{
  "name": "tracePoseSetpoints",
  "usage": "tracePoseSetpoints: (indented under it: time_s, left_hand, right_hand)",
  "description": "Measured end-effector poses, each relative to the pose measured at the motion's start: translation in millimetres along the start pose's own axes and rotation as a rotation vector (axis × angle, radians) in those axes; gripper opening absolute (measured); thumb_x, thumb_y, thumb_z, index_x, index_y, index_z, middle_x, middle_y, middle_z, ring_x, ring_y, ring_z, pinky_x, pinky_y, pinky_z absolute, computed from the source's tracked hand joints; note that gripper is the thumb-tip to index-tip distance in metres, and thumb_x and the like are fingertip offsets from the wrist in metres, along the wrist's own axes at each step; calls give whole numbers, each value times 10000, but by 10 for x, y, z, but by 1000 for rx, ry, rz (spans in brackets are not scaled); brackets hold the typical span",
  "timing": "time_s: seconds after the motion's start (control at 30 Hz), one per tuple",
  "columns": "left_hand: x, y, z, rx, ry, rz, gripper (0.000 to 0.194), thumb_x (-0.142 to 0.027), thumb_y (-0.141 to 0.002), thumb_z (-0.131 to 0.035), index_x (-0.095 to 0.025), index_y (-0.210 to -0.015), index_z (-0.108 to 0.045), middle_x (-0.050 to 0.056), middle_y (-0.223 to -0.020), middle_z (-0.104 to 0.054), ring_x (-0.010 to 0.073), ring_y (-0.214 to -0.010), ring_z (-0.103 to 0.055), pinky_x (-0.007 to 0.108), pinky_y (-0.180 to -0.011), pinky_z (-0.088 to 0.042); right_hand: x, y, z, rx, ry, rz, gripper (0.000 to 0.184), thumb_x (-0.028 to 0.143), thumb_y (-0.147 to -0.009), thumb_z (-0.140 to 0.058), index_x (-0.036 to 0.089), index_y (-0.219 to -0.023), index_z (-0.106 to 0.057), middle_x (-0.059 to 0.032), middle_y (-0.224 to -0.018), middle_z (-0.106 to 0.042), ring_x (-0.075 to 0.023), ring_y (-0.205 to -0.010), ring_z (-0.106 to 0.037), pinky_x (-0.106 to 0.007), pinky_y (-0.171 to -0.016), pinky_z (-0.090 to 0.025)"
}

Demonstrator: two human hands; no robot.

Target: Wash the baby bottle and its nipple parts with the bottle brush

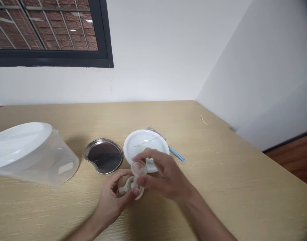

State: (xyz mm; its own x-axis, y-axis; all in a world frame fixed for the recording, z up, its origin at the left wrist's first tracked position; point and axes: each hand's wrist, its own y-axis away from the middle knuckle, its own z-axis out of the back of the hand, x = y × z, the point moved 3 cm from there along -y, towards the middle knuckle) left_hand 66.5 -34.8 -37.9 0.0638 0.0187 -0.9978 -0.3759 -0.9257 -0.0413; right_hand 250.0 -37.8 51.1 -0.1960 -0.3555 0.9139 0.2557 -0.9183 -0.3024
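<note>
Near the table's front, my left hand [110, 198] is closed round a white plastic part [123, 190] with a round body and a short side spout. Just above it, my right hand [170, 175] pinches a clear, round, cup-like plastic piece [138, 167] between thumb and fingers. The two pieces meet or overlap in view; whether they are joined I cannot tell. Behind my right hand sits a white plate [129, 142]. On it lie a thin straight rod [146, 142] and a small white piece [149, 161], partly hidden by my fingers.
A bottle brush with a blue handle [177, 154] rests at the plate's right edge. Left of the plate is a kidney-shaped metal tray [104, 165]. A large translucent bucket [50, 164] with a white lid stands at far left. A thin pale strip [204, 120] lies back right.
</note>
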Motion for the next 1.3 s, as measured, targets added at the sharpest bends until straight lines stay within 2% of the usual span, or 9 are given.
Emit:
tracePoseSetpoints:
  time_s: [0.1,0.2,0.33,0.5,0.63,0.77,0.93,1.13,1.3]
  left_hand:
    - [11,16,-3,14,27,28,510,-403,-731,-892,-198,-1162,-711,115,-1151,-753,235,-996,-720,289,-809,-590]
    - [1,20,-2,33,-3,30,575,-374,-675,-930,-217,-1179,-703,118,-1236,-719,245,-1083,-703,295,-873,-582]
    - [5,14,8,75,-66,34,608,-359,-673,-932,-235,-1214,-682,123,-1309,-674,243,-1081,-710,308,-884,-590]
    - [14,13,4,98,-154,23,643,-363,-671,-931,-243,-1244,-666,125,-1281,-688,248,-1053,-714,330,-875,-605]
    - [24,23,-21,119,-148,46,666,-392,-668,-930,-260,-1255,-645,108,-1253,-701,235,-1033,-711,328,-877,-599]
    - [12,33,-20,134,-177,54,662,-410,-676,-924,-257,-1252,-636,94,-1178,-713,221,-971,-707,323,-843,-596]
    - [-30,22,-18,123,-193,46,631,-412,-668,-929,-261,-1213,-649,72,-1119,-723,201,-928,-704,293,-814,-589]
    - [66,22,-23,135,-155,75,630,-398,-681,-924,-285,-1225,-628,56,-1084,-724,173,-851,-691,246,-721,-579]
    - [171,38,9,86,-182,12,619,-415,-680,-924,-331,-1227,-646,37,-1128,-720,187,-898,-711,238,-722,-599]
  right_hand:
    - [80,-13,160,-196,-119,44,315,494,-827,-808,290,-1060,-752,-17,-967,-723,-185,-913,-663,-333,-829,-531]
    - [86,-24,323,-377,-157,-16,436,624,-768,-813,267,-1016,-769,-60,-990,-748,-219,-897,-697,-370,-802,-571]
    - [-14,-66,498,-457,-112,-111,466,591,-748,-838,236,-1041,-771,-97,-1098,-761,-246,-997,-709,-407,-897,-577]
    - [-326,-120,685,-492,63,-175,540,587,-767,-822,194,-1131,-753,-104,-1065,-760,-218,-928,-669,-385,-854,-553]
    - [-620,-113,766,-492,96,-237,576,604,-759,-817,165,-1126,-743,-90,-955,-757,-188,-804,-645,-350,-752,-542]
    - [-792,-68,788,-492,110,-293,630,621,-758,-806,135,-1148,-721,-112,-976,-761,-185,-789,-648,-336,-726,-536]
    - [-843,-19,807,-467,173,-336,622,615,-789,-770,133,-1178,-708,-117,-998,-761,-188,-796,-648,-339,-734,-531]
    - [-860,12,862,-447,363,-330,574,548,-826,-726,148,-1235,-679,-32,-812,-672,-176,-724,-574,-333,-698,-473]
    - [-836,39,850,-384,517,-297,384,459,-885,-665,216,-1181,-682,-14,-861,-655,-176,-771,-583,-332,-747,-472]
